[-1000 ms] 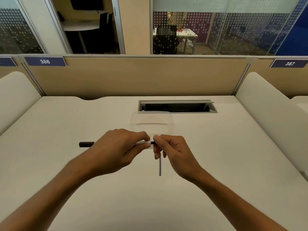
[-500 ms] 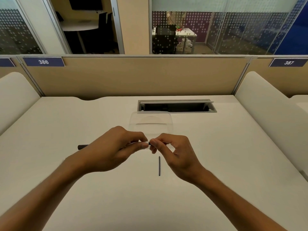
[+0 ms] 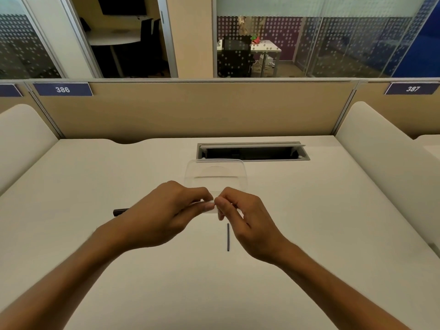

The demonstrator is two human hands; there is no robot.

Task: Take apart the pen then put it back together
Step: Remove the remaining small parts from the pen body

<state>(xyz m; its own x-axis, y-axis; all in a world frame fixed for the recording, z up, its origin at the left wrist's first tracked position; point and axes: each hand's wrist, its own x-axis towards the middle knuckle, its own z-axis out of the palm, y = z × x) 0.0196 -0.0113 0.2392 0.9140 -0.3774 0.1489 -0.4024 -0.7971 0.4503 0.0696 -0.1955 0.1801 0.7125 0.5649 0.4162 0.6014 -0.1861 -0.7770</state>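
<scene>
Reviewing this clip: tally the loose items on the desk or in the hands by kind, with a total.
Pen body, gripped by the left hand, dark end sticking out: 1
Thin dark refill rod lying on the desk: 1
Clear plastic container: 1
Whatever the right hand pinches: too small to tell, not counted
Total: 3

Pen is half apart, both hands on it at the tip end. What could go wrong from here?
1. The thin dark refill rod lies loose on the white desk near the right hand; a wrist brush could roll it away.
2. The right hand's fingertips pinch something too small to make out at the end of the dark pen barrel, held by the left hand. If dropped, it could bounce toward the open cable slot.
</scene>
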